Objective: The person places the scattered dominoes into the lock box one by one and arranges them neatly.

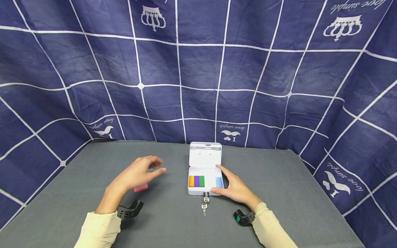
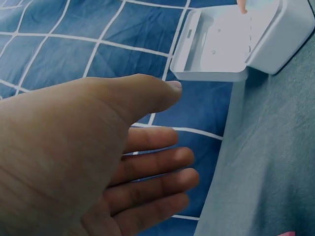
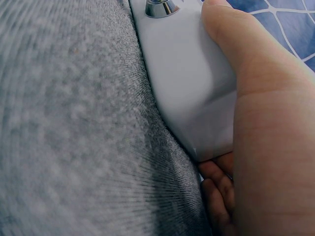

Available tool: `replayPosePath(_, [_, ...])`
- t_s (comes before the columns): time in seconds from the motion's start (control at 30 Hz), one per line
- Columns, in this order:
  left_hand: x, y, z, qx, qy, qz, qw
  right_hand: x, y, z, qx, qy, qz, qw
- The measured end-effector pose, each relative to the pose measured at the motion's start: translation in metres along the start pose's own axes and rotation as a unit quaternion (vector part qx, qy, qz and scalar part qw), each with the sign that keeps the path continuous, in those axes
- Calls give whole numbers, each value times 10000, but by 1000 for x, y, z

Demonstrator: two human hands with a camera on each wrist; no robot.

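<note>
A small white lockbox (image 1: 209, 177) stands on the table with its lid (image 1: 205, 156) raised at the back. Inside, orange (image 1: 191, 181), purple (image 1: 196, 181) and green (image 1: 202, 181) blocks line up on the left, and a light blue block (image 1: 219, 182) sits on the right. My right hand (image 1: 237, 189) grips the box's right side, thumb at the front rim, fingers round the side and back. Well left of the box, my left hand (image 1: 139, 174) hovers with fingers relaxed and nothing in it. A pink block (image 1: 141, 187) lies under it, partly hidden by the wrist.
Keys on a ring (image 1: 204, 206) hang from the lock (image 3: 162, 9) at the box's front. The grey table (image 1: 173, 224) ends at a dark blue curtain (image 1: 198, 69) with white lines behind and at both sides.
</note>
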State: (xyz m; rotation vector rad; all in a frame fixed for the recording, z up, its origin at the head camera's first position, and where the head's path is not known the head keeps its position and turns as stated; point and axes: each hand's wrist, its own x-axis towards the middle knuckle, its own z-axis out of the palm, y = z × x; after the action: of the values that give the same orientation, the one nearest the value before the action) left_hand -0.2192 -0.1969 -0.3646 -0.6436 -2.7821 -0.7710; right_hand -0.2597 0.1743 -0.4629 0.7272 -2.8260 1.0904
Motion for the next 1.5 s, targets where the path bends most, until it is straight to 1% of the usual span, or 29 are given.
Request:
replayPosePath(0.27, [-5,-9,-4,-87,-110,-40,9999,0,-1,0,55,-31,-12,10000])
replayPosePath(0.43, [-5,-14,-5,-95,-190,-20,9998,0,0,0,46,-20,-15,10000])
replayPosePath(0.6, [-5,-18,-6,-98,-354,-3,9993,0,0,0,44,-19,2,10000])
replayPosePath(0.83, [-8,-24,-6,-248,-552,41,9982,1,0,0,50,-22,-26,10000])
replayPosePath(1.1, [-13,-34,-8,-312,-761,-19,9966,1,0,-1,41,-34,-46,10000])
replayPosePath(1.33, [-16,-40,-10,-380,-1058,83,9936,1,-1,-1,54,-42,-35,10000])
replayPosePath(1.5, [-17,-44,-9,-422,-1282,-14,9909,1,-2,-2,47,-46,-28,10000])
